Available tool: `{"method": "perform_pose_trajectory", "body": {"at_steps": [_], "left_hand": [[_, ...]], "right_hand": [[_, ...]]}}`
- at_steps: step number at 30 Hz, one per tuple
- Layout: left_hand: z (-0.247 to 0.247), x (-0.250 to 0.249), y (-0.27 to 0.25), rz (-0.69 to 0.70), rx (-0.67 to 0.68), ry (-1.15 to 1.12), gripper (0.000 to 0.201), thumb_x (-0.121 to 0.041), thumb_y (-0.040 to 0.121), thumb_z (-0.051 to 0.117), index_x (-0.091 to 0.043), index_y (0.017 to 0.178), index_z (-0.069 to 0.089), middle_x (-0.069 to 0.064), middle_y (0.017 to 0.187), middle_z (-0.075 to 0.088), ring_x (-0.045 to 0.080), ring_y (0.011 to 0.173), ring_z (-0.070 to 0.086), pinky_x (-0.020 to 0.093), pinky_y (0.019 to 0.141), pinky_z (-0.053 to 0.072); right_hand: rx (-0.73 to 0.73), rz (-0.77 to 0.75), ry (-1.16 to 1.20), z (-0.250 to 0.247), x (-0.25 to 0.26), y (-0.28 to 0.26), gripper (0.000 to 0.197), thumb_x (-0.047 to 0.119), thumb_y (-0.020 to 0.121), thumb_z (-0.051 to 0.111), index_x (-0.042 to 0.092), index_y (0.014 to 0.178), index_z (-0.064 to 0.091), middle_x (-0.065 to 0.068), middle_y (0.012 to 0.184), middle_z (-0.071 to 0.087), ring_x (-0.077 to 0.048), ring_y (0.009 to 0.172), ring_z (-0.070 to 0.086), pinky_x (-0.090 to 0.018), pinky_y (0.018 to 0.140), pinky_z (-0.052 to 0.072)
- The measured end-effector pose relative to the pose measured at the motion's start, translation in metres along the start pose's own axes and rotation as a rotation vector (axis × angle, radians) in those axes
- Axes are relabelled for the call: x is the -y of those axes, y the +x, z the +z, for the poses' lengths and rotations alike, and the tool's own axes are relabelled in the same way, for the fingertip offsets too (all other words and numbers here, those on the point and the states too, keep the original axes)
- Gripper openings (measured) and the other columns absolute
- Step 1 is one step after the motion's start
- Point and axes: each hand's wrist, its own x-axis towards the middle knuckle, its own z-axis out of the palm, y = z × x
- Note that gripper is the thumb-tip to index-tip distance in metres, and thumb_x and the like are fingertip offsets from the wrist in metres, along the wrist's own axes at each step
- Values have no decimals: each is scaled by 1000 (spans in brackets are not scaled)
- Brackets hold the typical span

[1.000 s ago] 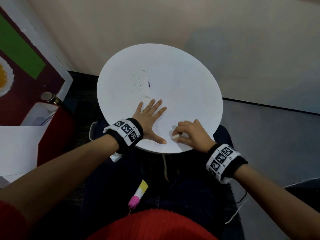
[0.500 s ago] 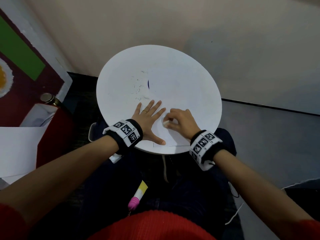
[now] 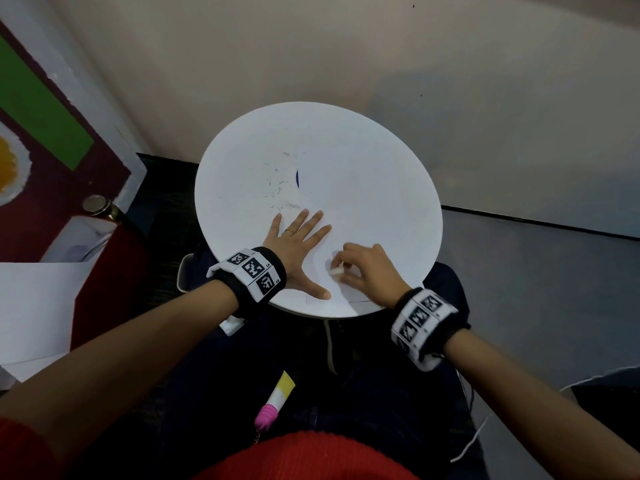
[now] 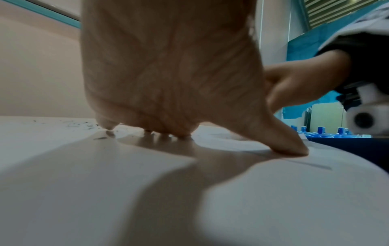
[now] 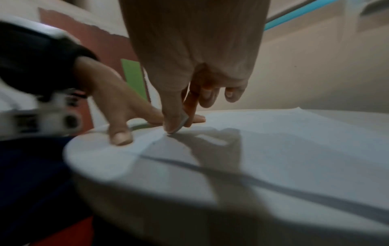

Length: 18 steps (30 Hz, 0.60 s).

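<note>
A white sheet of paper [image 3: 363,202] lies on a round white table [image 3: 214,188]. My left hand [image 3: 298,247] rests flat on the sheet's left part, fingers spread and thumb [image 4: 290,146] pressing down near the front edge. Just right of it, my right hand [image 3: 367,271] pinches a small white eraser [image 3: 336,271] and holds its tip on the paper. In the right wrist view the eraser [image 5: 181,124] sits between thumb and forefinger, touching the sheet. Dark eraser crumbs [image 3: 277,188] and a short blue mark [image 3: 298,176] lie beyond my left fingers.
A pink and yellow object [image 3: 273,403] lies on my lap below the table. To the left stand a red box [image 3: 104,271], a metal-capped bottle [image 3: 97,204] and a large white sheet [image 3: 34,306]. A wall rises close behind the table.
My right hand slid the eraser up toward my left hand, then back down toward the near edge. The left hand has stayed pressed flat in place.
</note>
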Motion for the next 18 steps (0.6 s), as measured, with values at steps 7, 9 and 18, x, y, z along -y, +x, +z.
{"method": "perform_pose_trajectory", "body": {"at_steps": [7,9,18], "left_hand": [[0,0,0,2,5,-1,132,-93,57,47,-29,149,-22,-6,153,-36,17,140,-34,57,112,-18],[0,1,0,4,1,-10,132,-92,57,48,-29,150,-21,-7,153,-36,16,140,-34,56,112,-19],[-5,-3,-6,-4,-7,-10,130,-90,60,50,-28,151,-18,-6,154,-33,17,141,-32,56,113,-16]], "right_hand": [[-31,-8,24,1,2,-1,2,24,82,65,22,81,63,6,77,55,-12,73,56,-31,68,26],[22,-28,-4,4,0,-14,5,24,82,66,22,85,63,8,80,54,-9,76,55,-31,69,24],[-217,52,273,6,1,5,3,15,84,65,13,84,64,6,78,57,-6,71,53,-22,67,38]]}}
